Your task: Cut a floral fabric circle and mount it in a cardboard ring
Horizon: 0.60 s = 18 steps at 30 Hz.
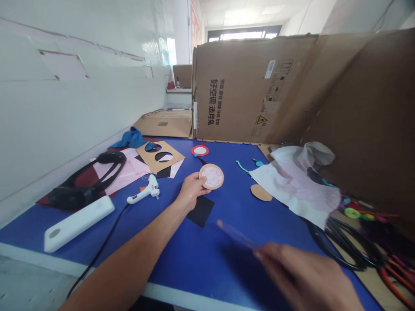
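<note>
My left hand (191, 190) is closed on a round cardboard ring with pinkish fabric in its middle (212, 176), held just above the blue table (207, 255). A black square of material (201, 211) lies under that hand. My right hand (308, 280), blurred by motion at the lower right, grips a thin clear stick (235, 234) that points up and left toward the ring. A white glue gun (144, 193) lies to the left of my left hand, its black cord (103, 246) running toward the table's near edge.
A cardboard sheet with round cut-outs (159, 156), a red ring (200, 150), a small cardboard disc (261, 192), white-pink cloth (298, 185), a headset (86, 183), a white bar (78, 222) and a tangle of cables (350, 246) lie about. Big cardboard boxes (253, 90) wall off the back and right.
</note>
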Each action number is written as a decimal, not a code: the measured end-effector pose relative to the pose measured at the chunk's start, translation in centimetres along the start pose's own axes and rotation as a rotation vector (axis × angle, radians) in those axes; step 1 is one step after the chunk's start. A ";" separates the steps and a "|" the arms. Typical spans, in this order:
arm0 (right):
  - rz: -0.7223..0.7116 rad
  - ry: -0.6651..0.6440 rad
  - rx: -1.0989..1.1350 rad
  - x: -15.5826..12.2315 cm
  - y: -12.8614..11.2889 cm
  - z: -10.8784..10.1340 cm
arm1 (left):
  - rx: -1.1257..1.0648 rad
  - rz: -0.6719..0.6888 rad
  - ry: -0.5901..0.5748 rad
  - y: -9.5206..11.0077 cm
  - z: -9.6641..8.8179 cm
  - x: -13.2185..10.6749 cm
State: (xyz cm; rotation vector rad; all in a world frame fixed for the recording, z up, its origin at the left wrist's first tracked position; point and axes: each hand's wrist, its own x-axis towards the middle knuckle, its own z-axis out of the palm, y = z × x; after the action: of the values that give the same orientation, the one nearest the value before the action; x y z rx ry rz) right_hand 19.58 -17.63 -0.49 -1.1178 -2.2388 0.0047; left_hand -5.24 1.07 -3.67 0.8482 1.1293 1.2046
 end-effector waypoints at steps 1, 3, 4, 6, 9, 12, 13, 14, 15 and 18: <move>0.108 0.064 0.014 1.1 0.6 -0.5 | -0.004 0.000 -0.003 0.0 0.0 0.0; 0.297 0.169 0.083 3.5 1.5 -1.1 | -0.009 -0.005 -0.003 0.0 0.0 0.0; 0.361 0.229 0.120 4.8 2.0 -1.2 | -0.016 -0.014 -0.008 0.0 0.0 0.0; 0.389 0.342 0.187 7.1 2.9 -0.9 | -0.040 -0.048 -0.028 0.0 0.1 -0.1; 0.274 0.400 0.190 9.2 4.9 0.8 | -0.091 -0.122 -0.077 0.2 0.4 -0.4; 0.087 0.371 0.060 9.4 7.4 3.5 | -0.115 -0.177 -0.124 0.4 0.9 -0.9; 0.027 0.354 0.011 9.2 8.2 4.3 | -0.117 -0.189 -0.147 0.5 1.1 -1.1; -0.020 0.333 -0.041 9.0 8.8 5.0 | -0.115 -0.198 -0.171 0.6 1.2 -1.2; -0.047 0.317 -0.075 8.7 9.4 5.5 | -0.113 -0.205 -0.194 0.7 1.3 -1.3; -0.051 0.275 -0.092 8.2 10.3 6.4 | -0.109 -0.214 -0.233 0.8 1.4 -1.5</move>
State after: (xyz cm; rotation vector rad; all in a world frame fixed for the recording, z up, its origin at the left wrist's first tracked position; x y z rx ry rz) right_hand 19.95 -3.40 -4.01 -1.0399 -2.0368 -0.2603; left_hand -4.09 -0.18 -2.24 0.7439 0.9306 0.9548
